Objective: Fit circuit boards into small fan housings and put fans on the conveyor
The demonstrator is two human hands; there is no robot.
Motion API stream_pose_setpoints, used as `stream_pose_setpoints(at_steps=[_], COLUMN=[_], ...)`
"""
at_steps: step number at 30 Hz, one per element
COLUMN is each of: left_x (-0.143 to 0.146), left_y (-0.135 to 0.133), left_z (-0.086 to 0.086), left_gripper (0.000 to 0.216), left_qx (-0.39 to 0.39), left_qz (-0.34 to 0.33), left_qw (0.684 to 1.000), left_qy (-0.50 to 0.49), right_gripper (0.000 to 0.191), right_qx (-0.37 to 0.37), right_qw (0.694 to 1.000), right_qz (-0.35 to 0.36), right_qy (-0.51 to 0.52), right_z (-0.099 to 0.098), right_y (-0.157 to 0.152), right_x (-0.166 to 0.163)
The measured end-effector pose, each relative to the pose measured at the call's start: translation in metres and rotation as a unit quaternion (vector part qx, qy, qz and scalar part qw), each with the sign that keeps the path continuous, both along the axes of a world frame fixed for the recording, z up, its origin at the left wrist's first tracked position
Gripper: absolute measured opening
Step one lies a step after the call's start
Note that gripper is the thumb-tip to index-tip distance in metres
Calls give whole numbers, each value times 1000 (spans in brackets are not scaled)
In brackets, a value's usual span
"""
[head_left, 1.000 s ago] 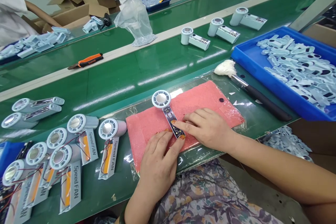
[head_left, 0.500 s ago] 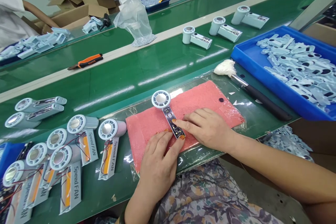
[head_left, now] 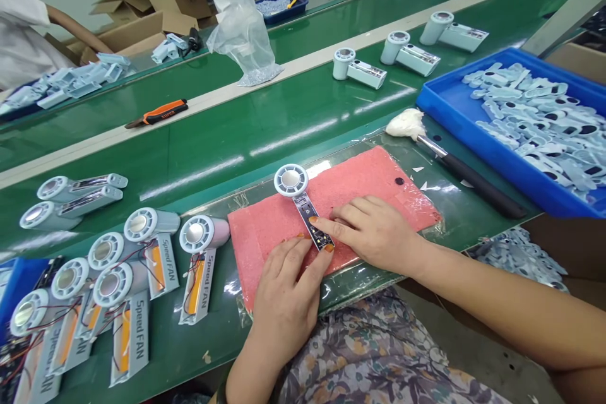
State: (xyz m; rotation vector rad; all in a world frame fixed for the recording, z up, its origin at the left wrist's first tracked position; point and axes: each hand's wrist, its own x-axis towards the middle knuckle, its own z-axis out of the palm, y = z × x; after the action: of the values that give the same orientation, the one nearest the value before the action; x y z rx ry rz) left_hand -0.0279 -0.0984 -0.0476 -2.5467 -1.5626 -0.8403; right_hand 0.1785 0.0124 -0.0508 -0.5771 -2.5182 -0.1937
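A small handheld fan (head_left: 290,180) lies on a pink mat, its round head pointing away from me and its narrow circuit board (head_left: 308,213) facing up in the handle. My left hand (head_left: 286,284) holds the handle's near end, thumb at the tip and fingers along the left side. My right hand (head_left: 372,230) has its index fingertip pressed on the board from the right, its other fingers curled; the thumb is hidden. Left of the mat, a fan with an orange battery (head_left: 193,284) and thin wires lies in its opened handle.
The pink mat (head_left: 360,177) lies on the green bench. Several opened fans (head_left: 113,284) crowd the left. A black-handled tool (head_left: 483,184) and a blue tray (head_left: 428,98) of light-blue parts are at right. Beyond, a belt carries fans (head_left: 409,60); orange pliers (head_left: 163,112) rest on its divider.
Fans on the belt have shifted slightly to the right. A co-worker's hand at the back has moved left and up. My hands keep almost the same position on the fan.
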Motion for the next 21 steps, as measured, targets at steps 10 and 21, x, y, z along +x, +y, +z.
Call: stream_pose_setpoints(at_steps=[10, 21], left_x=[0, -1], left_y=[-1, 1], left_z=[-1, 0], left_gripper=[45, 44], left_qx=[-1, 2], left_qz=[2, -4], left_qw=[1000, 1000], left_qy=[6, 3], right_gripper=[37, 39], right_qx=[-3, -10], right_qw=[1000, 1000], right_qz=[-2, 5], right_qy=[17, 11], right_z=[-4, -2], right_y=[0, 0], right_x=[0, 1])
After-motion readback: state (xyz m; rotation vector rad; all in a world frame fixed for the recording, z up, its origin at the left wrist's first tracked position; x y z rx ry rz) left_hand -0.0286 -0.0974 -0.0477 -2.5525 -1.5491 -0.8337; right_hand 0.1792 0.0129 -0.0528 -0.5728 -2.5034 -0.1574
